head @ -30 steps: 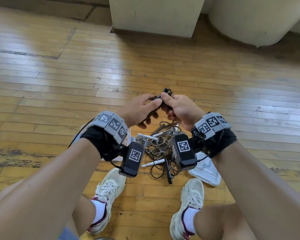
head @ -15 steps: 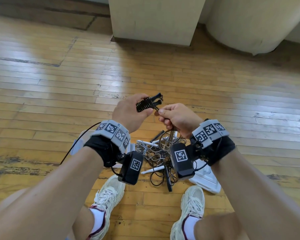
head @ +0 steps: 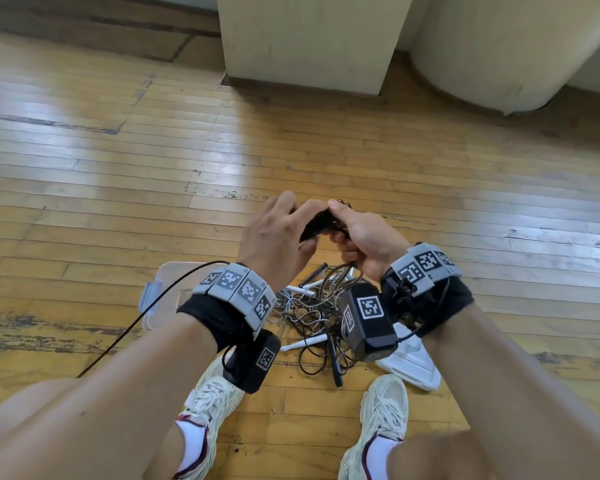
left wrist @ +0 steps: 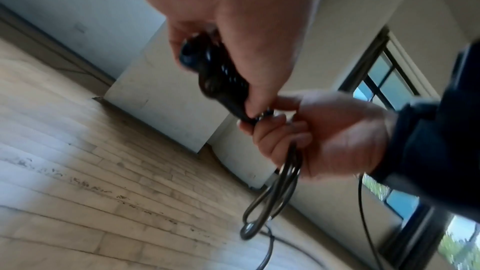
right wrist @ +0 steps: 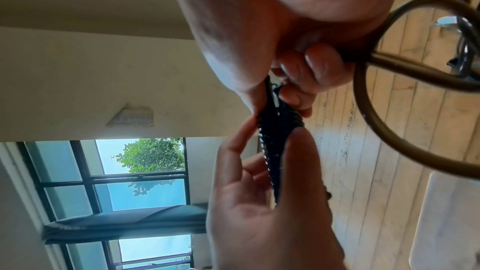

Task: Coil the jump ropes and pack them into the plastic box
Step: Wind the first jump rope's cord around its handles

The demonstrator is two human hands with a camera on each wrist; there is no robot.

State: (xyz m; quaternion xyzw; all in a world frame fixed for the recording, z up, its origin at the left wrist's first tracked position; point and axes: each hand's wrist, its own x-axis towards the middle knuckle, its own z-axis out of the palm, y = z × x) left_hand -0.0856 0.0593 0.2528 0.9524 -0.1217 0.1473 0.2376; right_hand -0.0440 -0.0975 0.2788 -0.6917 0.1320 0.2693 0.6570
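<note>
My left hand [head: 284, 230] grips the black ribbed handles [head: 317, 227] of a jump rope, held together above the floor. My right hand [head: 357, 233] pinches the handles' rope end with thumb and forefinger, and its other fingers grip the gathered brown rope loops [left wrist: 275, 192]. Those loops [right wrist: 363, 114] hang below the fist. In the left wrist view the handles [left wrist: 221, 75] slant from my left hand [left wrist: 233, 28] down to my right hand [left wrist: 324, 130]. A tangle of other ropes [head: 309, 313] with white and black handles lies on the floor beneath. The clear plastic box [head: 160, 292] sits to its left.
A white box lid [head: 413, 362] lies on the wooden floor right of the tangle. My two shoes [head: 212, 396] stand just behind the pile. A cream pillar [head: 312, 39] and a rounded base [head: 499, 53] stand farther off. A thin black cable [head: 146, 310] runs from my left wrist.
My hands have drawn together. The left hand, which held the handles with their ends sticking up, now wraps over them, and the right thumb has moved onto the handles' rope end.
</note>
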